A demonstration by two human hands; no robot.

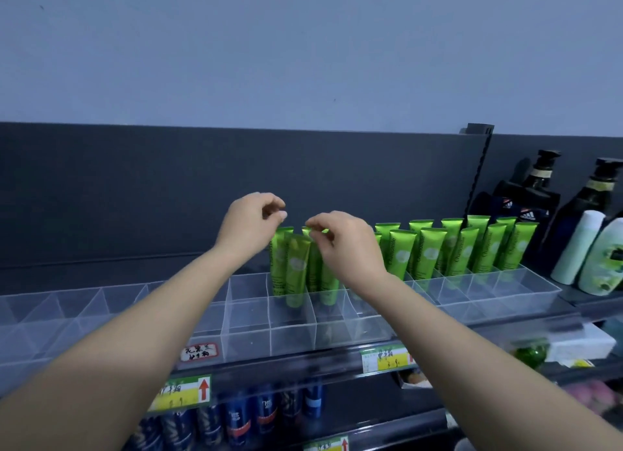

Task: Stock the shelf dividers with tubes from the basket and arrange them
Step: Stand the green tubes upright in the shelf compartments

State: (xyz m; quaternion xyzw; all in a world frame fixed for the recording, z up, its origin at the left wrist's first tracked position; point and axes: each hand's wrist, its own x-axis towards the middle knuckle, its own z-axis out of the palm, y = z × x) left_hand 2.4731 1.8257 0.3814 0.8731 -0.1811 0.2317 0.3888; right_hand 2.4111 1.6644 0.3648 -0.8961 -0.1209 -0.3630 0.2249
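Note:
Green tubes [431, 252] stand upright in the back compartments of a clear plastic shelf divider [249, 316], in two rows running to the right. A small cluster of the same green tubes [296, 268] stands near the middle. My right hand [347, 248] pinches the top edge of one tube in that cluster. My left hand [251, 223] hovers just above the cluster's leftmost tube with fingertips pinched together and nothing between them. The left compartments and the front row hold nothing. No basket is in view.
Dark pump bottles [539, 188] and white bottles [576, 252] stand at the right end of the shelf. Price labels [384, 358] run along the shelf's front edge. Blue cans [236, 420] fill the lower shelf. A dark back panel rises behind the tubes.

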